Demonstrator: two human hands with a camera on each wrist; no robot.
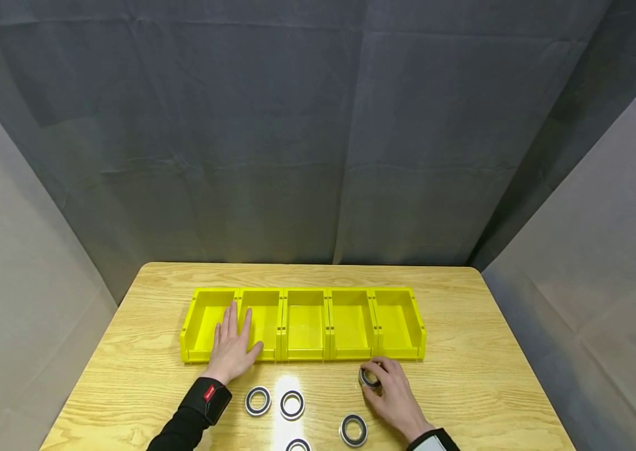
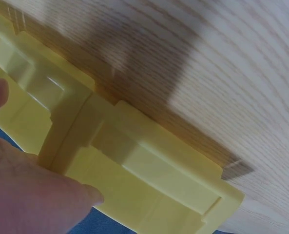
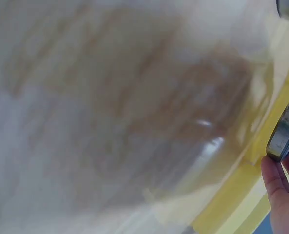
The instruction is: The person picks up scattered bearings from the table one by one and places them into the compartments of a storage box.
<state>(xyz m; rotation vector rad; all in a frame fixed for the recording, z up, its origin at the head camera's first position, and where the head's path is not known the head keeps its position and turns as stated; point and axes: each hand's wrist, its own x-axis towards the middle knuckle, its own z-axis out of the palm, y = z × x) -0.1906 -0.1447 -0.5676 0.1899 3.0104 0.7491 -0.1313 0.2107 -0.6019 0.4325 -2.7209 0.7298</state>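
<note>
I see hands apart, L hand (image 1: 231, 352) splayed over 2 leftmost yellow bins (image 1: 305, 356), R hand (image 1: 394, 391) pinching a bearing (image 3: 283, 132) near bins' R-end front; head cam gets 4 other bearings (image 1: 292, 394) on table (image 1: 464, 326), R-wrist cam held one's metal side, L-wrist cam bin lips close-up.

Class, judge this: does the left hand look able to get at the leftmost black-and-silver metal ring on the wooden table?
Probably yes: the left hand, fingers spread over the yellow plastic bins, holds no ring, and nothing covers the leftmost metal ring on the wooden table.
</note>
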